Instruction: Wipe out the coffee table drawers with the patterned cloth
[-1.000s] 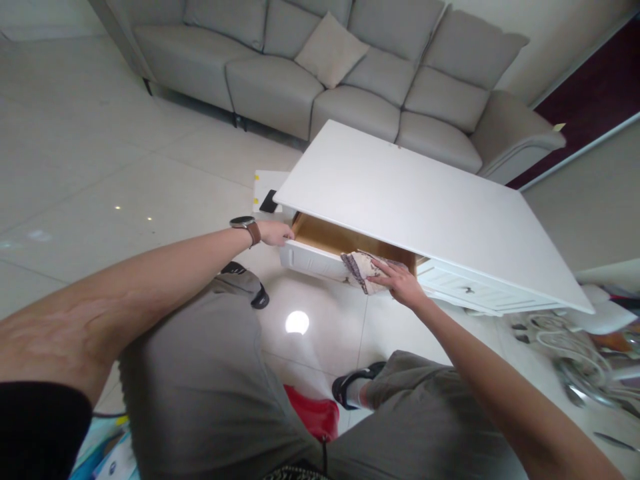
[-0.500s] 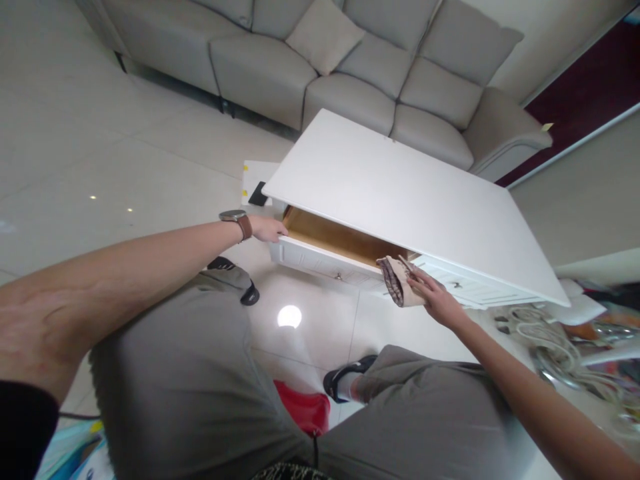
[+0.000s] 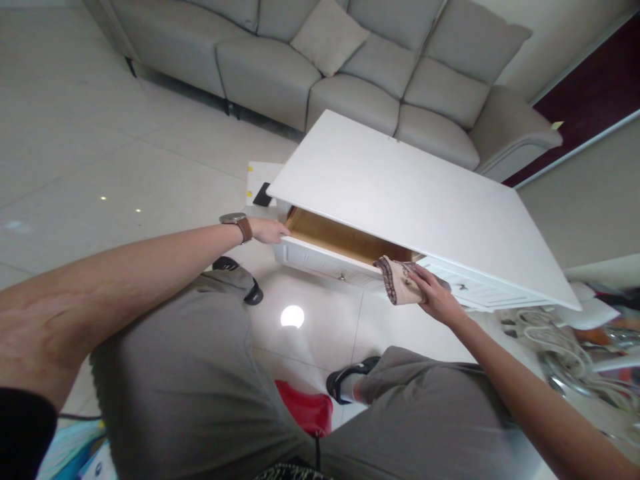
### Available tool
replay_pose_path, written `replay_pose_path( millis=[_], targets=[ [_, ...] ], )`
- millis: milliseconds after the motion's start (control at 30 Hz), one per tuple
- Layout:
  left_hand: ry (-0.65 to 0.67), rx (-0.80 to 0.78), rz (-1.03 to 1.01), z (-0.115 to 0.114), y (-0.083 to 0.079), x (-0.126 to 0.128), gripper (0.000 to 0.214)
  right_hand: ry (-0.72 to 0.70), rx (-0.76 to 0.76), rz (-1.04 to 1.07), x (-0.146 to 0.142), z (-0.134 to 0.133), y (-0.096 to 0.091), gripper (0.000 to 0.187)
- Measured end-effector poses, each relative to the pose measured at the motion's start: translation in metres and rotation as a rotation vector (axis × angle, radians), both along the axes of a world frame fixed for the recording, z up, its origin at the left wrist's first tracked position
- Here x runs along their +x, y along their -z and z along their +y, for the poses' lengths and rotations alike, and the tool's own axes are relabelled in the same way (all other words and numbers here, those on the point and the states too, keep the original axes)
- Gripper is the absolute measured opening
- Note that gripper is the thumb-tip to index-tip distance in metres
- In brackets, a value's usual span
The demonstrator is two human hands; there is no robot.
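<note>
My left hand (image 3: 269,230), below a wristwatch (image 3: 236,223), grips the left end of a pulled-out drawer (image 3: 315,257) with its fingers over the edge. The drawer has a white front, a small knob and a bare wooden inside, and it belongs to a white coffee table (image 3: 395,180). In my right hand (image 3: 436,295) is a folded cloth (image 3: 400,281), cream with a brown patterned edge. The cloth is at the drawer's right end, against or just above the front panel; I cannot tell whether they touch.
Behind the table runs a grey sofa (image 3: 273,70) with a cushion (image 3: 330,37). A dark flat object (image 3: 262,194) lies on a white box (image 3: 255,172) at the table's left. A red object (image 3: 307,407) is on the floor between my legs. Cables (image 3: 540,333) and clutter lie at right.
The view has shifted slightly. My right hand has turned the cloth a little and its fingers lie flatter over it. My left hand stays on the drawer, which looks equally far out.
</note>
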State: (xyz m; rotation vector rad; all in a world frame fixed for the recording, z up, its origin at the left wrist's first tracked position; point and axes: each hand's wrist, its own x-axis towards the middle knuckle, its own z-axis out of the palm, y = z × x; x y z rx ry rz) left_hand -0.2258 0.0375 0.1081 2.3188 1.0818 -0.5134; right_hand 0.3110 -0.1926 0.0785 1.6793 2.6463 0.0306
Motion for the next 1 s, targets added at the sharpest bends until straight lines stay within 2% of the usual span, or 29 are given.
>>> replay_pose_path(
  millis=[100, 233, 367, 500, 667, 767, 833, 1000],
  targets=[
    [0.001, 0.007, -0.002, 0.0, -0.001, 0.0, 0.046, 0.053, 0.025, 0.019, 0.005, 0.003, 0.008, 0.084],
    [0.006, 0.024, -0.021, 0.0, 0.0, 0.001, 0.04, 0.001, 0.055, -0.048, 0.007, 0.011, 0.017, 0.073],
    [0.0, 0.042, 0.0, 0.002, 0.0, 0.0, 0.039, -0.052, 0.033, -0.087, -0.014, 0.024, 0.014, 0.074],
    [0.005, 0.042, -0.012, 0.004, 0.002, -0.003, 0.045, -0.153, -0.002, -0.085, -0.059, 0.045, 0.012, 0.076],
    [-0.024, 0.062, -0.023, 0.007, 0.004, -0.01, 0.055, -0.275, 0.012, -0.095, -0.127, 0.075, 0.022, 0.073],
    [-0.101, 0.096, 0.006, 0.013, 0.002, -0.015, 0.068, -0.292, 0.01, -0.111, -0.168, 0.094, 0.027, 0.076],
    [-0.167, 0.131, 0.016, 0.017, 0.001, -0.019, 0.071, -0.298, -0.009, -0.115, -0.198, 0.106, 0.027, 0.071],
    [-0.296, 0.184, 0.006, 0.023, -0.005, -0.023, 0.061, -0.352, -0.075, -0.122, -0.28, 0.138, 0.017, 0.065]
  ],
)
